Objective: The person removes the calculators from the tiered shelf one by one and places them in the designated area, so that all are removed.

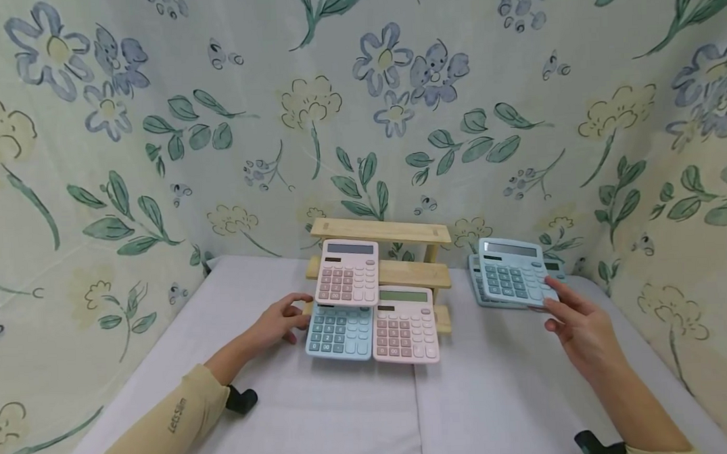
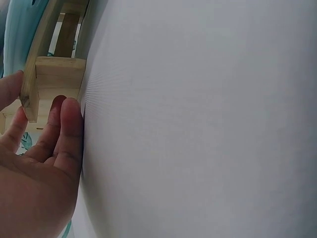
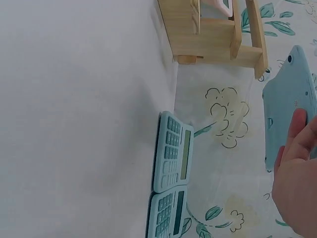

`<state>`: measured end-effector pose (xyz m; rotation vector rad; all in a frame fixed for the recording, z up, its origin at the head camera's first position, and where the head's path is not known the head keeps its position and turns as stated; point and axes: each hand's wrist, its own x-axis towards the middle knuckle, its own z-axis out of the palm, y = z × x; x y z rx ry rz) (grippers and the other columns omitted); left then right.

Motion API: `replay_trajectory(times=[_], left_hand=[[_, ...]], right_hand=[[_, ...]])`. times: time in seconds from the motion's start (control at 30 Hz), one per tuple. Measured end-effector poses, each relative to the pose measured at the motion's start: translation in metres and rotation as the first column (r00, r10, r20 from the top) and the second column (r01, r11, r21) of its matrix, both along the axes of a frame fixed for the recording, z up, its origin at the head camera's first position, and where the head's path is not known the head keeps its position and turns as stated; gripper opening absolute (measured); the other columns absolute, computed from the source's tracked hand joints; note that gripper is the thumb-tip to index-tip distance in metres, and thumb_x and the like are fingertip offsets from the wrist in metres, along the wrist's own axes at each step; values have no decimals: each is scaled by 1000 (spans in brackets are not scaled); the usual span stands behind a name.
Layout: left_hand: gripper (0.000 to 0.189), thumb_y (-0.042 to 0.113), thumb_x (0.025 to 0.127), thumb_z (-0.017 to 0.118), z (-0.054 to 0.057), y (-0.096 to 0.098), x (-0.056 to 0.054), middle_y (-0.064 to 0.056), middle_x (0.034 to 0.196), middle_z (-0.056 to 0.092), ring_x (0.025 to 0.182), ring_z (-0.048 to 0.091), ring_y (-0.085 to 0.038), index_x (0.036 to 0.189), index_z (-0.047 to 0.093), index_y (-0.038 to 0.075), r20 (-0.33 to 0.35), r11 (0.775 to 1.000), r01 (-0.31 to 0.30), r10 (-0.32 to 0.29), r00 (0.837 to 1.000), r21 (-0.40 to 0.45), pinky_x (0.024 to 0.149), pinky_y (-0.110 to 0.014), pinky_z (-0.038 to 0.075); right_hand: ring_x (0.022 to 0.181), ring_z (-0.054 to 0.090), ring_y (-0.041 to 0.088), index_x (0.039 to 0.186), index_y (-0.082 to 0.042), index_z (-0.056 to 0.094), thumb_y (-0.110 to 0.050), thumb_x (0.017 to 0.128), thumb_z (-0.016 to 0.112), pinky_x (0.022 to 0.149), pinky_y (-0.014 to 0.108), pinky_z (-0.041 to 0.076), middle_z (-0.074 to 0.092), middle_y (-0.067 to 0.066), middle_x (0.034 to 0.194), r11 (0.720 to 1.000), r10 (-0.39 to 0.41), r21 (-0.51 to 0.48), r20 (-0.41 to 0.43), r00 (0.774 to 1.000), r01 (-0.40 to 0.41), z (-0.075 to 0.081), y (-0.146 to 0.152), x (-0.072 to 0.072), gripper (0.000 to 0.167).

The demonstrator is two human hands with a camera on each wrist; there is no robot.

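Note:
My right hand [image 1: 587, 332] pinches a light blue calculator [image 1: 511, 268] by its lower right corner, raised and tilted with its keys facing me. In the right wrist view the back of this blue calculator [image 3: 290, 109] shows. My left hand [image 1: 276, 322] grips the left end of the lowest board of a wooden tiered rack [image 1: 388, 231], with fingers above and below the board end [image 2: 32, 94] in the left wrist view. On the rack's lowest step lean a blue calculator [image 1: 339, 333] and a pink calculator [image 1: 406, 327]. Another pink calculator [image 1: 347, 274] stands one step higher, on the left.
Two more blue calculators [image 3: 173, 153] lie side by side on the white-covered table [image 1: 487, 398], to the right of the rack and partly hidden in the head view. Floral curtains [image 1: 384, 151] close in the back and sides.

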<state>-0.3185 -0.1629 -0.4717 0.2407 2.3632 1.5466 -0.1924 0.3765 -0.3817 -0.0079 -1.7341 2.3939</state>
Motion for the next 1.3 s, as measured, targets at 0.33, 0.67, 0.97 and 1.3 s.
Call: replay_trajectory(times=[0.33, 0.67, 0.97, 1.3], left_hand=[[52, 34, 96, 68, 1, 0, 1, -9, 108, 66, 81, 61, -24, 144, 48, 27, -1, 1000, 5, -5, 1000, -5, 70, -33, 53], [52, 33, 97, 67, 0, 0, -1, -9, 109, 66, 82, 61, -24, 144, 47, 26, -3, 1000, 10, -10, 1000, -6, 70, -33, 54], [52, 32, 96, 68, 1, 1, 0, -9, 108, 66, 81, 62, -24, 144, 48, 27, 0, 1000, 6, -6, 1000, -2, 71, -33, 54], [52, 32, 97, 67, 2, 1, 1, -9, 108, 66, 79, 62, -24, 144, 47, 27, -6, 1000, 4, -4, 1000, -11, 71, -33, 54]], right_hand=[[90, 70, 10, 140, -14, 60, -2, 97, 63, 64, 22, 54, 63, -6, 122, 999, -2, -35, -24, 1000, 1, -6, 33, 3, 45], [90, 72, 11, 137, -18, 64, -2, 98, 61, 61, 23, 53, 68, -9, 116, 1000, -3, -29, 9, 1000, 4, -15, 70, 9, 42], [95, 75, 15, 134, -21, 66, 4, 101, 53, 60, 23, 55, 74, -6, 115, 993, 82, -92, 27, 996, -79, -23, 105, 16, 43], [96, 75, 16, 133, -26, 66, 1, 101, 54, 63, 25, 57, 75, -5, 111, 995, 84, -66, 139, 987, -76, -34, 133, 23, 44]])
